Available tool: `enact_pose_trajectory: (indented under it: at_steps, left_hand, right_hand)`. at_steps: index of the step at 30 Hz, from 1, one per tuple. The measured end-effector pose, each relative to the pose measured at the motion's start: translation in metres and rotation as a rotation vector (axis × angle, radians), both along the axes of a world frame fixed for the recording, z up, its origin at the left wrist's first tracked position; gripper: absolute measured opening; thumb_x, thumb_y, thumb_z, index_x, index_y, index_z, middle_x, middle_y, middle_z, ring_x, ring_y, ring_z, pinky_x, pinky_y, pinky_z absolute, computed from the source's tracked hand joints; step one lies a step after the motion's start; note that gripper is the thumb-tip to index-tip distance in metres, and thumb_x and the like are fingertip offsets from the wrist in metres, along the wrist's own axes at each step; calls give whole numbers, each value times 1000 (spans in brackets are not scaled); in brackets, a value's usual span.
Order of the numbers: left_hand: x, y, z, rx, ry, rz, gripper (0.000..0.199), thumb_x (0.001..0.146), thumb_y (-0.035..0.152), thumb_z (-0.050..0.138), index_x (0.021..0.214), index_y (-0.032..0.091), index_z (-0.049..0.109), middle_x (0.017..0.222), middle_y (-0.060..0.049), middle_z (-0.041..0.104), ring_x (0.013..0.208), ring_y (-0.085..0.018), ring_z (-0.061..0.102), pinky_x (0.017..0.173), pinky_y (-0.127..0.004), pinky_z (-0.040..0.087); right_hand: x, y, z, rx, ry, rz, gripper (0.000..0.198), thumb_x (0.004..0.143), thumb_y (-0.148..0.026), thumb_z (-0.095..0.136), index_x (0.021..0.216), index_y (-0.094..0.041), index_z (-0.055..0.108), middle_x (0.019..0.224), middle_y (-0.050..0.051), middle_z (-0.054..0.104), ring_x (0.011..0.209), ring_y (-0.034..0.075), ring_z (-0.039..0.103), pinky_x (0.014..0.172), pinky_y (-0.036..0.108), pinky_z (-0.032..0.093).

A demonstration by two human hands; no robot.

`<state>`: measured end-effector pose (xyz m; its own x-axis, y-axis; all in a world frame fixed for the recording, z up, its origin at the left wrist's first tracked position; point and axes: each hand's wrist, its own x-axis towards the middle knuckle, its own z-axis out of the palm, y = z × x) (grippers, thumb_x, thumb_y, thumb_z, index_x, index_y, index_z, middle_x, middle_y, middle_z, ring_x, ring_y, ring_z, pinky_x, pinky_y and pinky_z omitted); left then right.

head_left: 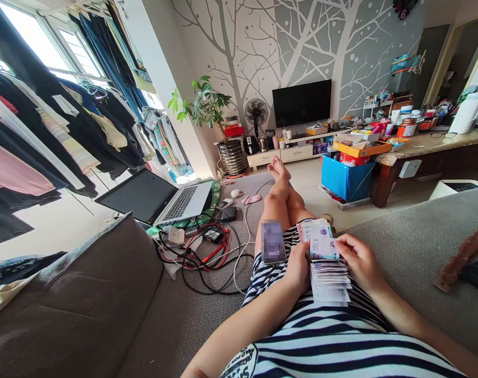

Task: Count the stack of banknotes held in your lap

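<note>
Over my striped lap, my left hand (298,265) is closed on the left edge of a bundle of pale, printed paper slips that look like banknotes (316,234), with pink and bluish colours showing. The thumb and fingers of my right hand (359,257) pinch the right edge of the top note. Below both hands, more banknotes (330,286) hang fanned in overlapping layers against the striped clothing; their far ends are partly hidden. A phone (278,251) lies on my left thigh beside the left hand, its screen partly blurred out.
On the grey sofa (207,310) to the left lie an open laptop (183,202), tangled black and red cables (219,262) and a charger (173,235). A brown stick-like object (465,249) rests at right. Beyond are a blue box (347,178), a cluttered table (431,149) and a television (301,102).
</note>
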<state>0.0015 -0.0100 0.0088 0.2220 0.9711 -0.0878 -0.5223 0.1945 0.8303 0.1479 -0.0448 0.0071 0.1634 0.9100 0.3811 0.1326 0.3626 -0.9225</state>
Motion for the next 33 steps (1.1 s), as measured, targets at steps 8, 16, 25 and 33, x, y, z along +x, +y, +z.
enact_pose_trajectory:
  at_steps: [8,16,25,33]
  left_hand:
    - [0,-3,5,-3,-10,-12,20,62,36,70,65,16,68,63,-3,65,58,-16,48,62,-29,38]
    - [0,0,-1,-2,-6,-31,22,64,36,70,70,15,70,69,-6,70,71,-23,60,71,-32,45]
    - [1,1,-4,-21,-7,-21,24,63,37,70,72,15,71,70,-6,71,70,-23,61,70,-33,46]
    - [1,-1,0,-14,-25,-41,27,63,41,73,70,16,71,63,-5,67,71,-25,62,75,-35,47]
  right_hand:
    - [0,0,2,-8,-8,-5,41,87,-60,65,75,-21,64,64,-2,53,57,15,45,51,26,36]
    - [-1,-1,4,12,-40,-21,44,87,-63,63,74,-21,64,63,-1,54,57,15,47,50,26,38]
    - [0,1,-2,-13,-28,-7,41,89,-61,60,80,-22,64,65,-1,53,55,15,45,47,25,36]
    - [0,0,-1,9,-21,-18,37,90,-58,62,81,-22,64,66,-1,54,57,15,48,49,25,38]
